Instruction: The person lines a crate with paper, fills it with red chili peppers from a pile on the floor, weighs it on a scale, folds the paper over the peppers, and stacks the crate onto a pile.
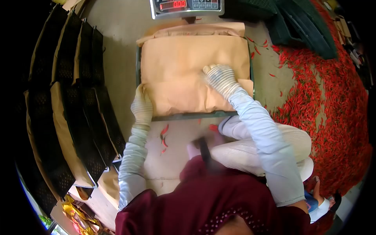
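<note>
A dark green crate (pixel 184 116) stands on the floor in front of me, its top covered by folded sheets of brown paper (pixel 180 58). At its left side my left hand (pixel 141 107), in a striped knit glove, is closed around the paper's edge by the rim; some of its fingers are hidden. My right hand (pixel 220 80), gloved the same way, rests on the right part of the paper with its fingers curled into a fist. Nothing shows inside that fist. The paper hides whatever the crate contains.
Beyond the crate is a scale (pixel 187 8) with a red display. Red chillies (pixel 333 117) are heaped along the right, with a few loose ones nearer. Dark crates (pixel 68 102) with brown paper are stacked at left; green crates (pixel 290 23) lie at upper right. Another person (pixel 319 205) is at lower right.
</note>
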`<state>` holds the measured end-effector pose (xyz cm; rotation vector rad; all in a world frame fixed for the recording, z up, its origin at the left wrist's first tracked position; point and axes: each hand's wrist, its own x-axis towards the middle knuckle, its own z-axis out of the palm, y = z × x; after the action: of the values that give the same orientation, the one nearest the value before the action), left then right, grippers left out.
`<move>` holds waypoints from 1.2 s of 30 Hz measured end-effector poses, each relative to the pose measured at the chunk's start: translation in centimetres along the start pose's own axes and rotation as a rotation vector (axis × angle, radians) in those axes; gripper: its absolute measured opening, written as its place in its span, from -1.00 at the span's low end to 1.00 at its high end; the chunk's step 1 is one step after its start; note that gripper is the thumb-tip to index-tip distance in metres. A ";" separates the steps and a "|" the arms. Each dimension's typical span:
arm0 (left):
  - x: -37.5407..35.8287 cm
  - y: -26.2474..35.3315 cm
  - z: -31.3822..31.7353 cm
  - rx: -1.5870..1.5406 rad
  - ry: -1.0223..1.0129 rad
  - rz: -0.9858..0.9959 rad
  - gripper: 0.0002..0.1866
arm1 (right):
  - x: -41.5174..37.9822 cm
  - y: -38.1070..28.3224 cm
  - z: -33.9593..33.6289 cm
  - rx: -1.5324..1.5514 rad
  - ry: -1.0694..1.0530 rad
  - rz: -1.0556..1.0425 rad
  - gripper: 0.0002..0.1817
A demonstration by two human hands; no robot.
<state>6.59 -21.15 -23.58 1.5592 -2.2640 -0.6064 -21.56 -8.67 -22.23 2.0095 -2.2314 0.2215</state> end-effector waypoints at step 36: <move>3.0 11.9 4.5 0.125 -0.292 0.922 -0.42 | 2.0 20.8 2.3 2.030 -0.229 1.342 -0.25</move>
<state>-6.17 -19.55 -21.25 0.3296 -2.9040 -0.4304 -42.43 -8.99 -24.52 -0.5364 -3.0182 3.1976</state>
